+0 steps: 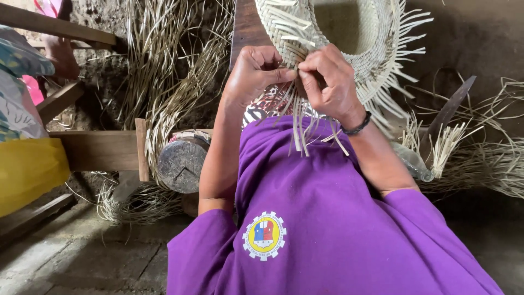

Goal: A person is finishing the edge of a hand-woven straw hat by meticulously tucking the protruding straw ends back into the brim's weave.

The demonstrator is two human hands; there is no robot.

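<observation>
We find both hands raised before the chest, working the rim of a woven straw basket [376, 49]. The left hand [252, 74] has its grip closed, thumb and fingers pinched on pale straw strips [302, 123] at the basket's edge. The right hand [329, 82], with a dark band [357, 127] at the wrist, is likewise pinched on the same bunch of strips; the two hands touch at the fingertips. The basket sits at the top of the view, directly above the hands, its loose strip ends fanning outward and hanging down over the purple shirt [327, 229].

Around the work we note heaps of loose straw [164, 60] to the left and more straw [480, 158] to the right on the floor. A round wooden block [181, 164] stands just beside the left elbow, next to a wooden plank [98, 150]. A dark curved blade [447, 112] lies among the right-hand straw, near a clear bottle [412, 161]. Another person's hand [61, 57] shows at upper left, well apart, above a yellow cloth [27, 169].

The basket's upper part is cut off by the frame. The hands cover the point where the strips meet the rim, so we cannot make out the weave there. The bottle is partly hidden behind the right forearm.
</observation>
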